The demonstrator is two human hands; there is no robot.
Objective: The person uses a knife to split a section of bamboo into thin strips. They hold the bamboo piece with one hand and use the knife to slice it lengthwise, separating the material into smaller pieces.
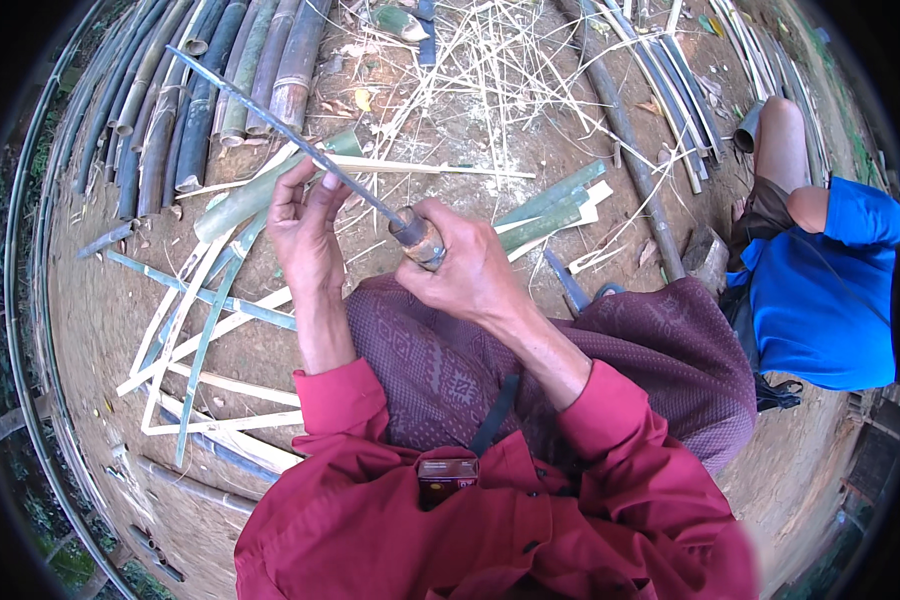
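Note:
My right hand [475,262] is wrapped round the wooden handle of a long, narrow-bladed knife [245,103]. The blade slants up and to the left, away from me. Partway along it, the curled fingers and thumb of my left hand [308,235] pinch at the blade; their exact contact is partly hidden. On the ground beyond my left hand lies a green bamboo piece [235,200]. Split bamboo strips [205,345], some bent at sharp angles, spread to its left. Green split bamboo pieces [550,212] lie past my right hand.
Dark bamboo poles [205,110] are lined up at the far left. Thin pale shavings [490,80] litter the dirt ahead. A long pole [625,130] lies right of them, near more split lengths [685,95]. A person in blue [820,290] sits at my right.

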